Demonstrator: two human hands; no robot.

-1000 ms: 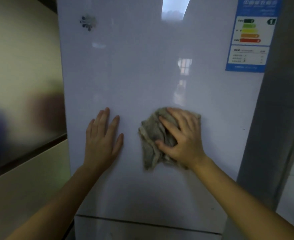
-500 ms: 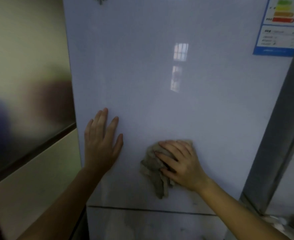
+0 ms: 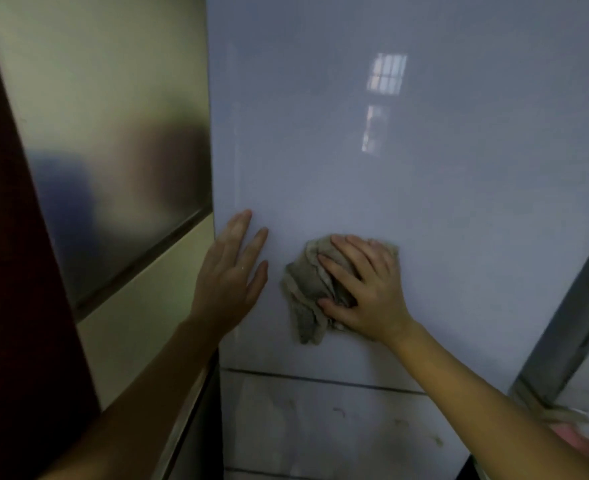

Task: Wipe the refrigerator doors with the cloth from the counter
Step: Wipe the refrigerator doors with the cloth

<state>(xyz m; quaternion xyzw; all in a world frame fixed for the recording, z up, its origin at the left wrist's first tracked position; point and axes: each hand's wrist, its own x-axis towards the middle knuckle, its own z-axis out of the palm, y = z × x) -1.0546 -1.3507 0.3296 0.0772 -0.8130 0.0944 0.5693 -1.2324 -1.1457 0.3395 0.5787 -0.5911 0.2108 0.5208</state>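
Two hands lie on the upper door [image 3: 320, 150] of the fridge. The left hand [image 3: 229, 278] rests flat near the door's left edge, fingers straight and close together, its grip released and holding nothing. Just right of it, not touching it, the right hand [image 3: 365, 292] presses the cloth [image 3: 305, 282] against the door. Its fingers are spread and fairly straight and the thumb lies across the cloth's lower part, so this grip is released too. The cloth is grey and crumpled, bunched under the palm, with a loose end hanging down below the thumb. It sits low on the upper door, above the dark seam [image 3: 320, 378] that parts it from the lower door [image 3: 320, 431], which bears a few faint smudges. A window reflection [image 3: 386, 74] shines high on the upper door. Left of the fridge stands a steel panel [image 3: 113, 150].
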